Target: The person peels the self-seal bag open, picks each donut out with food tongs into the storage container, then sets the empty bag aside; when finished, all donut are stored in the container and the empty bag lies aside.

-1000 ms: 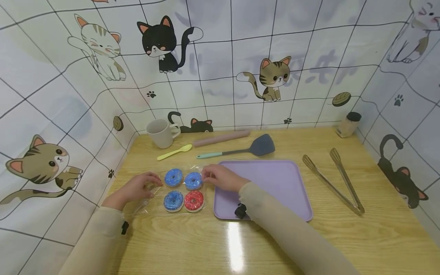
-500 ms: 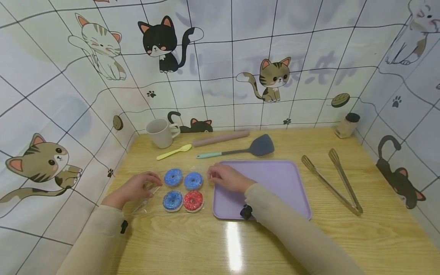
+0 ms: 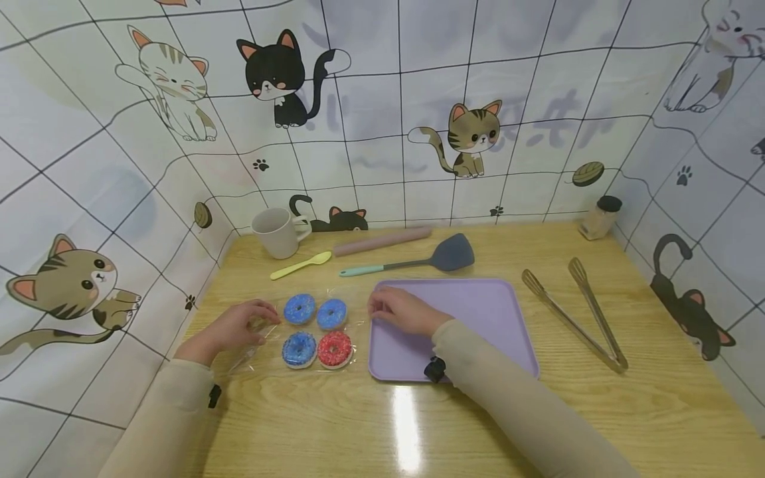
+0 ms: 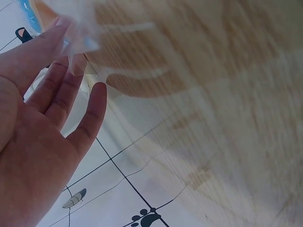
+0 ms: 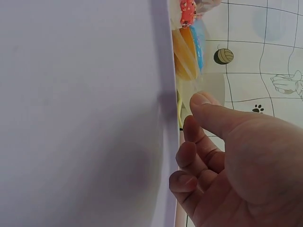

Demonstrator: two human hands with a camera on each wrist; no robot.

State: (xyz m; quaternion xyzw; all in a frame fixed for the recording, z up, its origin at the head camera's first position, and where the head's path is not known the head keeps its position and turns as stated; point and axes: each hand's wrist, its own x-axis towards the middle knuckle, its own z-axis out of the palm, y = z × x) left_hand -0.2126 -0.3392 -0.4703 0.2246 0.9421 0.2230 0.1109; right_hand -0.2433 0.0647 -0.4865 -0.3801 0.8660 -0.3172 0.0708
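Observation:
A clear plastic bag [image 3: 311, 362] holds several toy doughnuts on the table's left side. Three are blue, among them the upper-left blue doughnut [image 3: 299, 309], and one is a red doughnut [image 3: 335, 349] with sprinkles. My left hand [image 3: 239, 327] pinches the bag's left end, its thumb against the crinkled film [image 4: 80, 40] in the left wrist view. At the right end, my right hand [image 3: 403, 311] pinches the bag's edge between thumb and forefinger, over the left rim of the purple tray [image 3: 472, 318]. Its other fingers curl in the right wrist view.
Behind the bag stand a grey mug [image 3: 276, 234], a yellow spoon [image 3: 301, 265], a mauve rolling pin [image 3: 382, 241] and a dark spatula [image 3: 452, 253]. Metal tongs [image 3: 588, 318] lie spread right of the tray. A black-lidded jar [image 3: 599, 219] occupies the back right corner.
My right hand has moved right, from beside the upper-right blue doughnut to over the tray's left rim. That doughnut has shifted slightly left. My left hand stays in place.

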